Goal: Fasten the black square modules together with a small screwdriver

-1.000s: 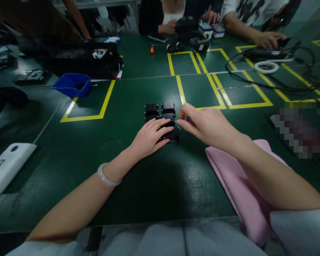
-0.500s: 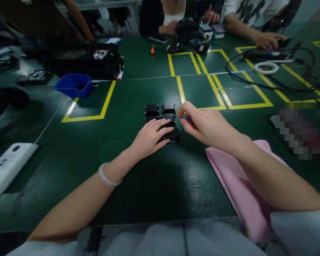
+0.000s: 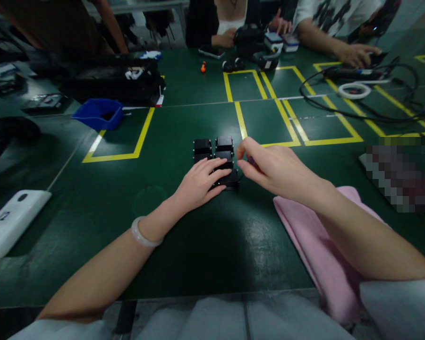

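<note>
A cluster of small black box-shaped parts (image 3: pixel 224 143) stands in two columns on the green table, with shiny screw-like points along their sides. My left hand (image 3: pixel 199 184) lies over the nearer ones, fingers stretched out and a little apart, pressing down from above; part of the cluster is hidden under it. Just right of the cluster, my right hand (image 3: pixel 269 163) is closed in a pinch around what looks like a small dark screwdriver (image 3: pixel 252 161). Most of its handle is hidden in the fingers. A thin shaft slants down toward the nearest right-hand box; whether its tip touches is unclear.
A pink cloth (image 3: pixel 304 236) lies under my right forearm. To the left are a white device (image 3: pixel 16 222) and a blue bin (image 3: pixel 99 113). Yellow tape (image 3: pixel 241 118) marks the table. Black cables (image 3: pixel 354 111) lie at the far right; other people sit opposite.
Almost nothing differs. My right hand has dipped very slightly, while my left hand stays in place on the black boxes.
</note>
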Demonstrator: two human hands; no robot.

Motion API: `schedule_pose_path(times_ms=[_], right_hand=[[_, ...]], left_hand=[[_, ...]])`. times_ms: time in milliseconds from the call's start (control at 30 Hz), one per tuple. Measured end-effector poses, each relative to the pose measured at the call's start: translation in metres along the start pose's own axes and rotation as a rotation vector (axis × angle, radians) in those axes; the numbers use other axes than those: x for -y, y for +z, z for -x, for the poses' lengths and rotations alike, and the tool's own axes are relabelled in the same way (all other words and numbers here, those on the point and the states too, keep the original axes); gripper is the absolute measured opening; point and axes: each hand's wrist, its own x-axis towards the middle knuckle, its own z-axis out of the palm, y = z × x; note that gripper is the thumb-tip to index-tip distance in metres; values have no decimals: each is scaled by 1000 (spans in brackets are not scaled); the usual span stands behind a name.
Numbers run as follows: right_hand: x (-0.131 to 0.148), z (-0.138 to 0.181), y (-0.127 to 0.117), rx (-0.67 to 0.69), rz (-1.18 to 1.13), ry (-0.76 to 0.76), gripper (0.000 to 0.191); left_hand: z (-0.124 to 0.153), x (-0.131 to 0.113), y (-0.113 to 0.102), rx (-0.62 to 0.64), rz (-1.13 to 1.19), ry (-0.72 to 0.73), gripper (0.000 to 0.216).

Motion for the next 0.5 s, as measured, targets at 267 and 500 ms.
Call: schedule_pose_path(times_ms=[267, 500], right_hand=[[-1, -1, 1, 5, -28, 1, 23], [-1, -1, 0, 8, -3, 5, 26]], left_hand=[[-1, -1, -2, 11, 17, -8, 39], [-1, -2, -3, 19, 8, -5, 40]])
